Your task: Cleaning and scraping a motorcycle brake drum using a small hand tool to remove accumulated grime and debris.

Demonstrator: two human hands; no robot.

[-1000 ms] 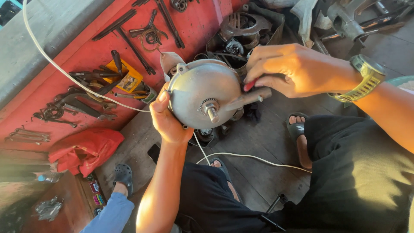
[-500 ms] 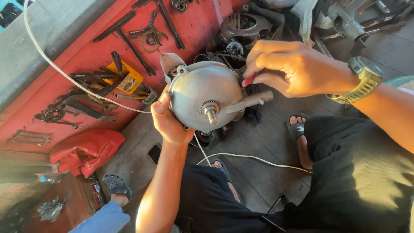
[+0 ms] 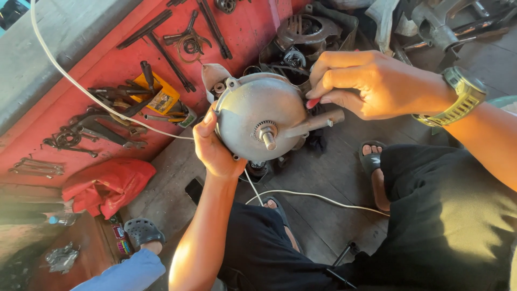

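Observation:
A round grey metal motor housing point(image 3: 253, 110) with a short toothed shaft point(image 3: 266, 133) at its middle is held up in front of me. My left hand point(image 3: 212, 148) grips its left and lower rim. My right hand point(image 3: 371, 83) is closed around a red-handled tool point(image 3: 313, 102) at the housing's right edge. A metal tube point(image 3: 315, 123) sticks out to the right under that hand. A yellow wristwatch point(image 3: 460, 99) is on my right wrist.
A red board point(image 3: 107, 70) at left carries several wrenches and dark tools. A white cable point(image 3: 81, 89) runs across it and down under the motor. A red cloth point(image 3: 105, 186) lies lower left. Another person's foot in a grey clog point(image 3: 141, 231) shows below. Engine parts point(image 3: 307, 32) lie behind.
The motor housing has tilted slightly and my right hand has shifted at its right edge. The other person's foot at lower left has moved a little.

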